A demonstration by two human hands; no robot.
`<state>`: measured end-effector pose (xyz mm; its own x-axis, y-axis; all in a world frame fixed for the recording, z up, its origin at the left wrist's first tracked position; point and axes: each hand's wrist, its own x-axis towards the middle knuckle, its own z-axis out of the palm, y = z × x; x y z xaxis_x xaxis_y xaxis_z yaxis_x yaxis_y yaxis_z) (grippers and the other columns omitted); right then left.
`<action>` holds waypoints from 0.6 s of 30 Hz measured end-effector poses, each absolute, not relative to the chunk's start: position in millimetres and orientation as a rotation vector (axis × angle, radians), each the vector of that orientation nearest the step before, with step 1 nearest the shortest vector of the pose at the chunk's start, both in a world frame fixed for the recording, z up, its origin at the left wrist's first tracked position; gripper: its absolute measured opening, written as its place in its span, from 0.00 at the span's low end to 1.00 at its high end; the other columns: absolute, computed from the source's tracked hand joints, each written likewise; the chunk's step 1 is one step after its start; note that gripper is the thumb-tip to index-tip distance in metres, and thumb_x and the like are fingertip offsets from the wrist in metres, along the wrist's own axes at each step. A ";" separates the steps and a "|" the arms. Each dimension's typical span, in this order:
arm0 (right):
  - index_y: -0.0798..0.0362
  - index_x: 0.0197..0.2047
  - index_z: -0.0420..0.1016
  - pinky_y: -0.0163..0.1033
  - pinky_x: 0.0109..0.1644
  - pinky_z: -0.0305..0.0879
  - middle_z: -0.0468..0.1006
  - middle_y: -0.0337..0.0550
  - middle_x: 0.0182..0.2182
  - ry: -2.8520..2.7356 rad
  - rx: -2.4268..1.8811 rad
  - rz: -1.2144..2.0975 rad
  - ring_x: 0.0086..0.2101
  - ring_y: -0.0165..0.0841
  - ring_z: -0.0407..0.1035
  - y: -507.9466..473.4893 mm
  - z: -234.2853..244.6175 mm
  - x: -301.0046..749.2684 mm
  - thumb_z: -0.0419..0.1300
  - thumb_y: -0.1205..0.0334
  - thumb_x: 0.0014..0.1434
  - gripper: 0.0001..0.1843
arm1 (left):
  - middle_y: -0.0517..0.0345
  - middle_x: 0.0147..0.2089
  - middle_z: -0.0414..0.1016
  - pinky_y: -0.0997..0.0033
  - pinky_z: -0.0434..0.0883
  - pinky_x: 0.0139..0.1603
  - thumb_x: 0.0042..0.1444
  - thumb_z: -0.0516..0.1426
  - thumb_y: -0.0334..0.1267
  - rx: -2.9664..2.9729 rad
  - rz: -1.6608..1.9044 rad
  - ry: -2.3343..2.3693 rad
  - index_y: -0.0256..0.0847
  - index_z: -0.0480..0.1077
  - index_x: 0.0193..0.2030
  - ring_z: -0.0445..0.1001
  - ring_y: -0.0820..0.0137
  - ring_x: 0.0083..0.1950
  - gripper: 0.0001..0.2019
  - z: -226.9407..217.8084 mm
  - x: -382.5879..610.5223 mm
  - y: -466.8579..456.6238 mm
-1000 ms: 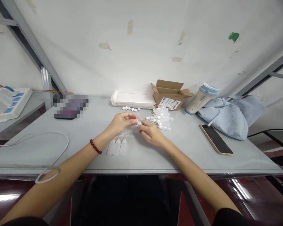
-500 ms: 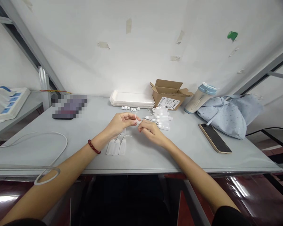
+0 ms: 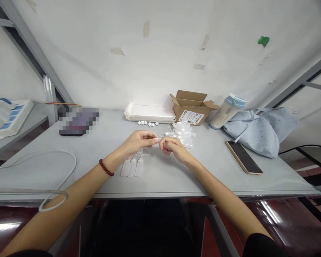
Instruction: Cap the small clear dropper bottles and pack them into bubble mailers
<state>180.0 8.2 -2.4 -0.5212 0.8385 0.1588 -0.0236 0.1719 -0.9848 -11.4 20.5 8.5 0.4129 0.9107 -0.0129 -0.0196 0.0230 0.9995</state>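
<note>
My left hand [image 3: 140, 141] is closed in a pinch on a small white plastic cap [image 3: 155, 140], above the table. My right hand [image 3: 173, 146] is just to its right, fingers curled with thumb and forefinger together; its fingertips come close to the white cap, and what they hold, if anything, is hidden. Three translucent squeeze bottles [image 3: 132, 167] with thin straps at their tops lie side by side below my left hand. Behind my right hand is a pile of similar capped bottles [image 3: 184, 135]. Several loose white needle-tip caps [image 3: 149, 124] sit farther back.
A stack of white trays [image 3: 149, 112] and an open cardboard box [image 3: 194, 110] stand by the wall. To the right are a tumbler [image 3: 226, 112], a blue cloth bag [image 3: 254, 130] and a phone [image 3: 243, 157]. A white cable [image 3: 75, 164] loops at left, near my forearm.
My right hand has shifted slightly to the right and its fingers have turned. The white strap that stood up above my left fingertips no longer shows.
</note>
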 end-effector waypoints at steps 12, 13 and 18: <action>0.54 0.25 0.66 0.31 0.22 0.45 0.62 0.33 0.17 -1.483 -0.744 1.638 0.19 0.24 0.53 7.6 0.8 179.9 0.52 0.65 0.49 0.04 | 0.58 0.30 0.75 0.65 0.71 0.36 0.37 0.71 0.40 1.364 0.909 0.902 0.40 0.78 0.32 0.71 0.68 0.33 0.14 10.5 -13.3 20.4; 0.54 0.25 0.66 0.31 0.22 0.45 0.62 0.33 0.17 -1.467 -0.743 1.649 0.18 0.24 0.53 7.6 1.3 179.7 0.52 0.65 0.49 0.04 | 0.57 0.31 0.75 0.65 0.71 0.36 0.36 0.71 0.39 1.360 0.911 0.897 0.40 0.78 0.32 0.72 0.68 0.34 0.14 10.3 -13.3 20.4; 0.54 0.25 0.66 0.31 0.22 0.45 0.65 0.34 0.17 -1.433 -0.748 1.673 0.18 0.24 0.55 5.6 4.5 178.6 0.53 0.64 0.48 0.04 | 0.54 0.35 0.75 0.71 0.70 0.30 0.42 0.69 0.45 1.346 0.873 0.858 0.39 0.78 0.33 0.71 0.69 0.35 0.14 11.4 -12.5 19.1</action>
<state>178.6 5.6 4.5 -0.5116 0.8572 0.0588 -0.1896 -0.0458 -0.9808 -12.5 19.1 11.4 0.4363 0.8997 -0.0147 -0.0304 0.0311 0.9991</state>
